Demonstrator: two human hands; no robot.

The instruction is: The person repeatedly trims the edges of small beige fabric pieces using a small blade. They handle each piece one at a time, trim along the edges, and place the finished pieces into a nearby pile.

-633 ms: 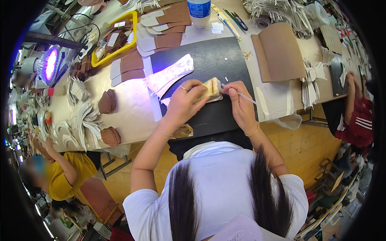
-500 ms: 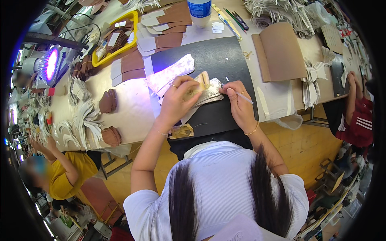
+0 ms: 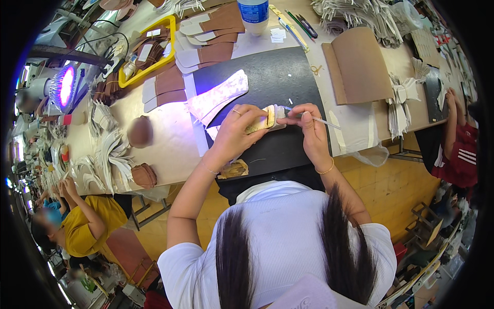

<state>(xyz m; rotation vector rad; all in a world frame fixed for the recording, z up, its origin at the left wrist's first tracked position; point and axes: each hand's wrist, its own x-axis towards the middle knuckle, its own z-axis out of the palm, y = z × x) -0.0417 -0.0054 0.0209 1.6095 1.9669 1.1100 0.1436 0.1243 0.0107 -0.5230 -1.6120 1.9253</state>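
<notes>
My left hand pinches a small yellowish, stiff-looking template over pale patterned pieces on the black mat. Between the fingers of my right hand lies a thin whitish pen-like stick. Its left end reaches close to the template's far edge; whether it touches cannot be seen. Left of my hands, flared pale pieces lie overlapping on the mat under purple lamp light. A worn yellow-brown scrap rests by the mat's near edge, partly behind my left wrist.
A lit lamp stands at left, near a yellow basket of brown pieces. Brown-and-white panels and a blue-labelled bottle stand farther back. At right lies a brown sheet. Co-workers sit on both sides.
My left hand has moved right with the template, over the pale pieces. My right hand has shifted slightly, bringing the stick's end up close to the template.
</notes>
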